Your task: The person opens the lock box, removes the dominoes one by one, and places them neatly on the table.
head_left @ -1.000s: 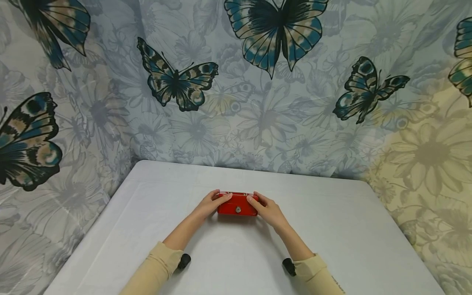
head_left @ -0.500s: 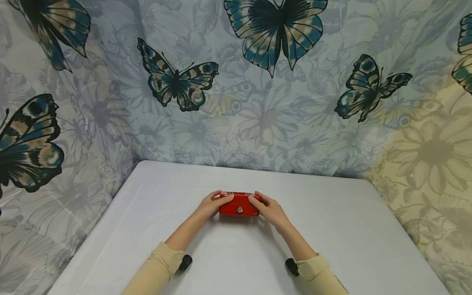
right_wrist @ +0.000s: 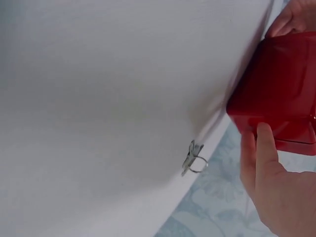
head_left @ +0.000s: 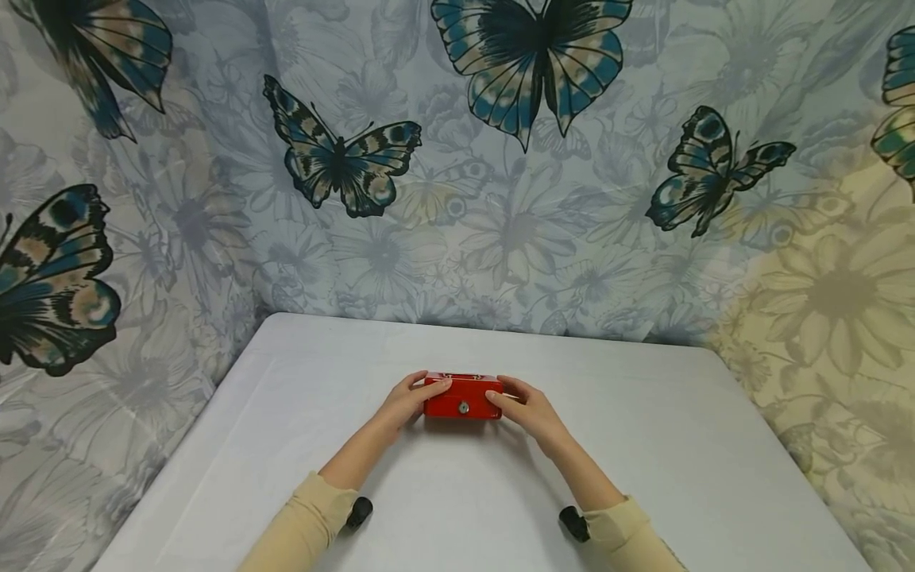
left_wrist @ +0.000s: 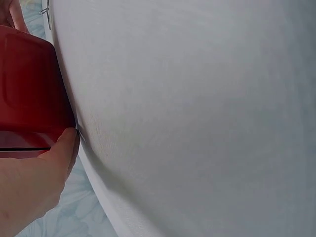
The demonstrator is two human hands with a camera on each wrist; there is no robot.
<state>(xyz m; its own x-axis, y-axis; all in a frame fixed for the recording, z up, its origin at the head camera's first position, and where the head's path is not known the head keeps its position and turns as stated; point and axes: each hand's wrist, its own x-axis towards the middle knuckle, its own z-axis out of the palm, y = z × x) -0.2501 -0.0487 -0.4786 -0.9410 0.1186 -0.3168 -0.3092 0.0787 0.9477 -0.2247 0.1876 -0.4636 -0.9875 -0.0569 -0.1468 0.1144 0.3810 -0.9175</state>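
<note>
In the head view a small red metal cash box [head_left: 461, 401] sits on the white-covered table, its round silver lock [head_left: 464, 407] facing me. Part of a handle shows along its top. My left hand [head_left: 409, 403] grips the box's left end, thumb over the upper front edge. At the right end my right hand [head_left: 530, 411] holds it, thumb on the front face and fingers towards the back corner. The left wrist view shows the red box [left_wrist: 29, 84] with the left hand [left_wrist: 39, 182] at its end. In the right wrist view, fingers of the right hand [right_wrist: 281, 187] touch the box [right_wrist: 276, 84].
The white table [head_left: 343, 349] reaches back to a butterfly-patterned cloth backdrop [head_left: 515, 230]. A metal clip with a ring [right_wrist: 193, 159] pinches the cover at the table edge in the right wrist view. Dark wrist cameras [head_left: 574, 524] sit by both sleeves.
My right thumb has slid lower and further right on the front of the box, and the right forearm has shifted slightly right. The left hand and the box look nearly unchanged.
</note>
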